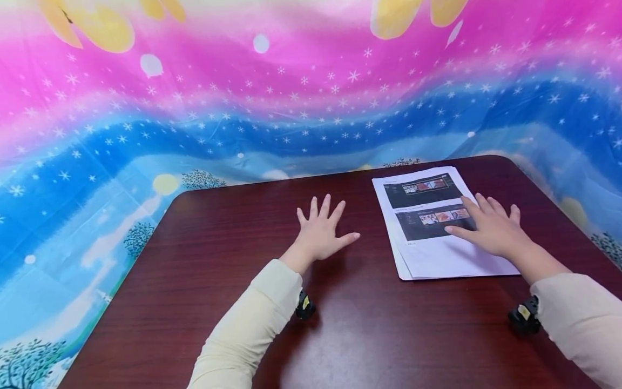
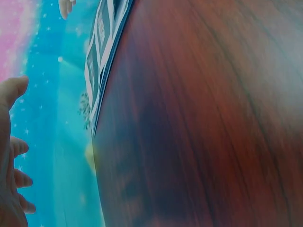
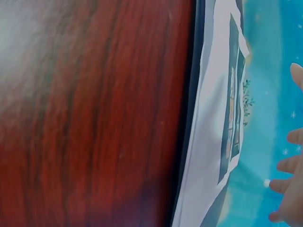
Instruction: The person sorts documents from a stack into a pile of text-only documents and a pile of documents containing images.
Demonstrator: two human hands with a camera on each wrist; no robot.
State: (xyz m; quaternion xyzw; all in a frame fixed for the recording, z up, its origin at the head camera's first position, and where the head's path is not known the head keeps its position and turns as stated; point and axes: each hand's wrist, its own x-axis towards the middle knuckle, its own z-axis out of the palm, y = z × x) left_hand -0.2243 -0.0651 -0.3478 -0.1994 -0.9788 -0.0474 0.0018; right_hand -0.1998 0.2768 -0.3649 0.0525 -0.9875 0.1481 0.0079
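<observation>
A stack of printed paper sheets point(image 1: 437, 259) lies on the right half of the dark wooden table point(image 1: 204, 281). Two dark picture blocks are printed on its top sheet. My left hand point(image 1: 318, 232) is held above the table, left of the stack, with its fingers spread and nothing in it. Over the right side of the stack hovers my right hand point(image 1: 495, 229), fingers also spread and holding nothing. In the left wrist view the left hand point(image 2: 12, 165) shows at the left edge, apart from the papers point(image 2: 102, 52). The right wrist view shows the right fingers point(image 3: 289, 165) beyond the papers point(image 3: 208, 127).
A colourful curtain point(image 1: 301, 108) with snowflakes and trees hangs behind the table and around its sides. Small black devices sit at both wrists, one under the left sleeve point(image 1: 262, 313) and one by the right sleeve point(image 1: 578, 313).
</observation>
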